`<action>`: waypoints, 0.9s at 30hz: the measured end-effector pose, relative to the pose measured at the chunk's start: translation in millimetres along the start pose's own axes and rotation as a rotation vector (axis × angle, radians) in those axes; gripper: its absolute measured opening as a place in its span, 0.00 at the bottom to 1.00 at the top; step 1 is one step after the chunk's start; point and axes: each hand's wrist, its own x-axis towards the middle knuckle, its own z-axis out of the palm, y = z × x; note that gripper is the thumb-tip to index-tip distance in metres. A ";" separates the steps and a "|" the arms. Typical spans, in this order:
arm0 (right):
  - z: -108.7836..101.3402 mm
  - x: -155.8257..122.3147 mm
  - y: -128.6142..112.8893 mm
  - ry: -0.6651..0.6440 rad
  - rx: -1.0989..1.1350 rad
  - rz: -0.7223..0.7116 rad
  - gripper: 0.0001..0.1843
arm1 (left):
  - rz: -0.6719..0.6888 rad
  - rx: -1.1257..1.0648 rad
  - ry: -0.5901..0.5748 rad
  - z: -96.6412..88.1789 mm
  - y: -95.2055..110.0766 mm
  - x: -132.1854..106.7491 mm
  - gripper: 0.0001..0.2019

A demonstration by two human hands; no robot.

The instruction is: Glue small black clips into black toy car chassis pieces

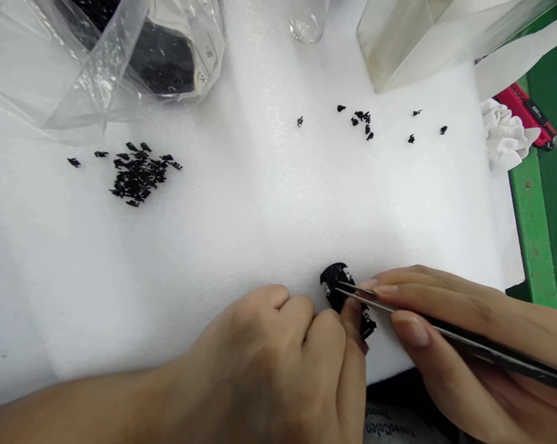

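The part (337, 300) is black with silvery spots; the tweezers (458, 336) pair silver tips with a black grip. The piled pieces (137, 176) and scattered pieces (366, 116) are black on a plain white sheet (232, 216). The red tool (521, 111) has black sections.

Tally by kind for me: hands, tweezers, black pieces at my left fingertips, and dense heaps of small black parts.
Hands (left hand, right hand): 2
Tweezers: 1
Black piece at left fingertips: 1
Dense heap of small black parts: 1
Total: 5
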 end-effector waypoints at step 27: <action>1.6 1.5 6.9 -0.025 0.002 -0.119 0.15 | 0.149 -0.015 -0.166 -14.6 -9.1 -3.4 0.13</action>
